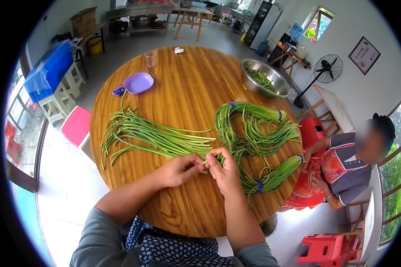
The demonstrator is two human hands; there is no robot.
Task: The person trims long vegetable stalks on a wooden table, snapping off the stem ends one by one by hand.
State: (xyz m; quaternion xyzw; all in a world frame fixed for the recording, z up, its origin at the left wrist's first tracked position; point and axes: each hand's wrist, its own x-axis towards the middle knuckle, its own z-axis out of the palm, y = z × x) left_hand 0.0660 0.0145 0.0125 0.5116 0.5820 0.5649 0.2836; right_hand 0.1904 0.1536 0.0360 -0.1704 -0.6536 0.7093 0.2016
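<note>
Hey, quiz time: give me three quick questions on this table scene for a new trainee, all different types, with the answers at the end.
1. True or false: cut green pieces lie in the metal bowl.

2. What colour are the ties on the bundled stalks?
A. White
B. Yellow
C. Blue

3. Fill in the blank: of the person's two hands over the round table, the one closer to the bundled stalks is the ____ hand.

Key:
1. True.
2. C.
3. Right; the right hand has green stalk ends showing in its grip.
</note>
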